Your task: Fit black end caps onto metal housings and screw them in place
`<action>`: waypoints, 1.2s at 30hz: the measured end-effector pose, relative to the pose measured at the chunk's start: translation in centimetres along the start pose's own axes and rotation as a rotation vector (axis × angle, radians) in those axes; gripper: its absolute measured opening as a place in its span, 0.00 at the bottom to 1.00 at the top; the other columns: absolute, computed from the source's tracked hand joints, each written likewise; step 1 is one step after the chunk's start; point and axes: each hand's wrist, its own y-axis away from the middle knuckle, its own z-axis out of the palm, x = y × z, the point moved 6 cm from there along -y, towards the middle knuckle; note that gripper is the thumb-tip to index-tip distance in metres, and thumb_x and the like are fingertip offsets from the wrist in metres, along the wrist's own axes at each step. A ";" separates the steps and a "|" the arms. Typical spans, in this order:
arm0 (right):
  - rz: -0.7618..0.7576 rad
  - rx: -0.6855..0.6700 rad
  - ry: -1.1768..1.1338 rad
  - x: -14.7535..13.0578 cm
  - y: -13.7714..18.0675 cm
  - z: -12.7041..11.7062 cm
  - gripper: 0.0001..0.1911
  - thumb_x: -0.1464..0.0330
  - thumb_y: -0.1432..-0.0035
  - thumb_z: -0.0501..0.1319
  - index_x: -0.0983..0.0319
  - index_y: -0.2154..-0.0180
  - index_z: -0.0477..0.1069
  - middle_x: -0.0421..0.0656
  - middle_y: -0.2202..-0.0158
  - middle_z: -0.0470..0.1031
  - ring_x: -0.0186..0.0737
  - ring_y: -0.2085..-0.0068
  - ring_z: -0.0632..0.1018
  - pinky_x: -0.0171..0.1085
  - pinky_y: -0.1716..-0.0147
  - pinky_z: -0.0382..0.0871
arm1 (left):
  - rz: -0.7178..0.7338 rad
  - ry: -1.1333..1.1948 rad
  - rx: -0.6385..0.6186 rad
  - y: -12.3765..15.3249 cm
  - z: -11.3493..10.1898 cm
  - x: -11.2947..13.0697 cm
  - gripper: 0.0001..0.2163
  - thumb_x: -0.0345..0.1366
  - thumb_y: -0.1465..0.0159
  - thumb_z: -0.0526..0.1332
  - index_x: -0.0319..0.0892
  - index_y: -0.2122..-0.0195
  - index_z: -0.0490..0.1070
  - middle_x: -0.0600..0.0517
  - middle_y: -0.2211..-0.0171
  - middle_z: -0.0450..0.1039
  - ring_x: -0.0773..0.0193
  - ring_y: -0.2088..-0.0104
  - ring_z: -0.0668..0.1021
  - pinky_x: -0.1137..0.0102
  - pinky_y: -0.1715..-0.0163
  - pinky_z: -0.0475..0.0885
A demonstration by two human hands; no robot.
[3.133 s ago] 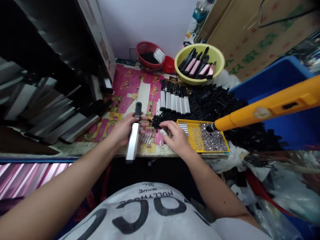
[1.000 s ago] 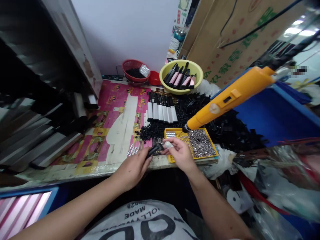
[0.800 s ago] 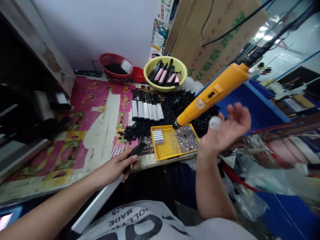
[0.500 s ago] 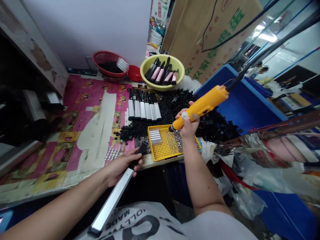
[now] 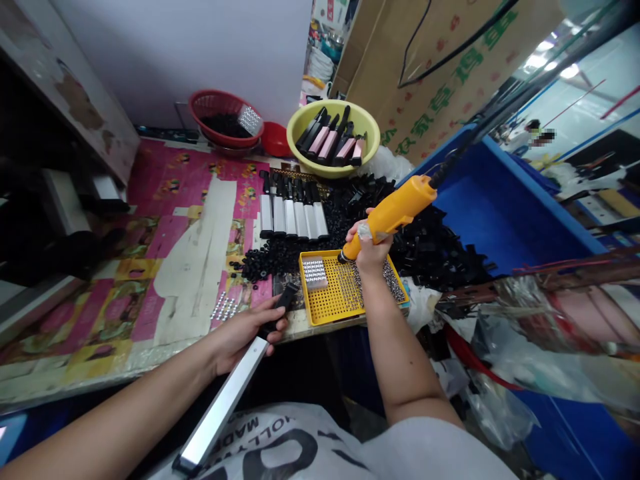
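My left hand [image 5: 245, 330] grips a long silver bar with a black end piece [image 5: 225, 400], and the bar's far end points down past the table edge towards my chest. My right hand [image 5: 370, 247] holds an orange pen-shaped tool [image 5: 393, 217] with a dark cable. The tool's black tip rests at the near corner of a yellow perforated tray [image 5: 333, 297]. Silver rhinestones [image 5: 393, 280] lie heaped in the tray, partly hidden by my right hand. A block of rhinestones [image 5: 314, 273] sits on its left side.
Several silver bars with black ends [image 5: 293, 217] stand in a row behind the tray. Loose black parts [image 5: 430, 253] are heaped around them. A yellow basin [image 5: 333, 130] holds pink-and-black pieces. Behind stands a red basket [image 5: 225, 117]. A blue crate [image 5: 500, 200] is on the right.
My right hand has taken the orange tool and lowered its tip to the tray. My left hand now grips the silver bar near the table edge.
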 end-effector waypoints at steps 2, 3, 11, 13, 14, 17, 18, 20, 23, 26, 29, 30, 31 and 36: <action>-0.036 0.013 -0.049 -1.5 0.3 0.0 0.21 0.59 0.50 0.55 0.53 0.53 0.56 0.34 0.74 0.62 0.29 0.79 0.67 0.33 0.77 0.65 | 0.011 -0.007 -0.006 0.0 0.1 0.0 0.18 0.35 0.42 0.62 0.48 0.52 0.57 0.56 0.74 0.60 0.73 0.80 0.66 0.79 0.83 0.65; -0.053 0.019 -0.090 -2.4 0.7 0.0 0.20 0.59 0.50 0.56 0.53 0.54 0.56 0.34 0.74 0.61 0.29 0.79 0.67 0.33 0.78 0.64 | 0.015 -0.011 -0.008 -0.1 0.1 0.0 0.18 0.35 0.42 0.62 0.48 0.52 0.58 0.56 0.74 0.60 0.74 0.80 0.66 0.79 0.84 0.65; 0.132 -0.349 -0.502 -6.8 6.7 6.4 0.21 0.51 0.50 0.56 0.54 0.57 0.57 0.35 0.75 0.65 0.32 0.80 0.68 0.34 0.82 0.65 | -0.007 -0.020 -0.036 -0.3 0.3 -0.1 0.18 0.35 0.41 0.61 0.48 0.51 0.59 0.57 0.74 0.60 0.75 0.81 0.64 0.80 0.84 0.64; 0.174 -0.387 -0.521 -6.1 7.6 7.6 0.22 0.51 0.53 0.59 0.53 0.59 0.57 0.35 0.75 0.65 0.32 0.79 0.68 0.34 0.82 0.65 | -0.002 -0.035 -0.030 -0.3 0.4 -0.1 0.19 0.34 0.41 0.60 0.48 0.49 0.59 0.57 0.74 0.60 0.75 0.80 0.64 0.79 0.84 0.64; 0.179 -0.393 -0.520 -5.6 7.8 8.0 0.23 0.51 0.55 0.61 0.53 0.60 0.57 0.34 0.75 0.65 0.32 0.80 0.68 0.34 0.82 0.65 | 0.003 -0.041 -0.023 -0.3 0.4 -0.1 0.20 0.34 0.41 0.60 0.48 0.48 0.59 0.57 0.74 0.59 0.75 0.80 0.64 0.80 0.84 0.64; 0.195 -0.403 -0.511 -4.6 7.8 8.3 0.25 0.52 0.57 0.63 0.54 0.60 0.57 0.34 0.76 0.65 0.31 0.80 0.68 0.32 0.83 0.64 | 0.008 -0.055 0.003 -0.3 0.4 -0.1 0.22 0.34 0.42 0.60 0.48 0.46 0.58 0.57 0.75 0.59 0.75 0.81 0.64 0.80 0.85 0.63; 0.203 -0.398 -0.507 -4.4 7.8 8.2 0.25 0.53 0.56 0.62 0.54 0.59 0.57 0.34 0.76 0.65 0.31 0.80 0.68 0.32 0.83 0.64 | 0.007 -0.059 0.005 -0.3 0.4 -0.1 0.22 0.34 0.42 0.60 0.47 0.46 0.58 0.57 0.75 0.59 0.75 0.81 0.64 0.80 0.85 0.63; 0.213 -0.369 -0.506 -4.1 7.7 7.9 0.25 0.53 0.54 0.61 0.56 0.57 0.57 0.34 0.76 0.65 0.31 0.80 0.69 0.32 0.83 0.64 | 0.006 -0.063 0.009 -0.2 0.5 -0.2 0.23 0.34 0.42 0.61 0.47 0.45 0.58 0.57 0.75 0.59 0.75 0.81 0.64 0.80 0.85 0.62; 0.198 -0.302 -0.530 -4.0 7.5 7.2 0.26 0.53 0.55 0.61 0.56 0.56 0.57 0.33 0.76 0.65 0.29 0.80 0.68 0.32 0.82 0.65 | 0.017 -0.073 0.029 -0.2 0.5 -0.1 0.25 0.34 0.42 0.61 0.48 0.44 0.57 0.58 0.76 0.60 0.75 0.82 0.64 0.80 0.85 0.62; 0.185 -0.272 -0.546 -3.9 7.3 6.9 0.27 0.54 0.54 0.61 0.55 0.55 0.57 0.33 0.76 0.64 0.29 0.81 0.68 0.31 0.82 0.64 | 0.017 -0.082 0.048 -0.3 0.3 -0.2 0.27 0.34 0.43 0.61 0.48 0.43 0.56 0.58 0.76 0.60 0.75 0.82 0.64 0.80 0.85 0.63; 0.182 -0.246 -0.526 -3.6 7.2 6.7 0.28 0.53 0.54 0.60 0.55 0.53 0.57 0.33 0.76 0.64 0.29 0.81 0.67 0.32 0.81 0.64 | 0.017 -0.084 0.055 -0.2 0.1 -0.4 0.27 0.35 0.43 0.61 0.48 0.42 0.56 0.57 0.76 0.61 0.75 0.82 0.64 0.80 0.85 0.63; 0.180 -0.235 -0.517 -3.5 7.2 6.6 0.28 0.53 0.54 0.60 0.55 0.53 0.56 0.33 0.76 0.64 0.29 0.81 0.67 0.32 0.81 0.64 | 0.021 -0.086 0.056 -0.2 0.0 -0.4 0.27 0.35 0.43 0.61 0.48 0.42 0.55 0.57 0.76 0.61 0.75 0.82 0.64 0.79 0.85 0.63; 0.177 -0.225 -0.510 -3.4 7.1 6.5 0.28 0.53 0.54 0.60 0.55 0.53 0.56 0.33 0.76 0.64 0.29 0.81 0.67 0.32 0.81 0.64 | 0.024 -0.088 0.057 -0.3 0.0 -0.4 0.27 0.35 0.42 0.61 0.48 0.42 0.55 0.57 0.75 0.61 0.75 0.82 0.64 0.79 0.85 0.63; 0.139 -0.224 -0.555 -3.6 7.3 6.8 0.26 0.56 0.53 0.60 0.55 0.53 0.57 0.33 0.76 0.66 0.29 0.81 0.68 0.32 0.81 0.65 | 0.015 -0.095 0.067 -0.7 0.1 -0.3 0.29 0.33 0.43 0.61 0.47 0.41 0.52 0.57 0.76 0.61 0.75 0.82 0.64 0.79 0.85 0.62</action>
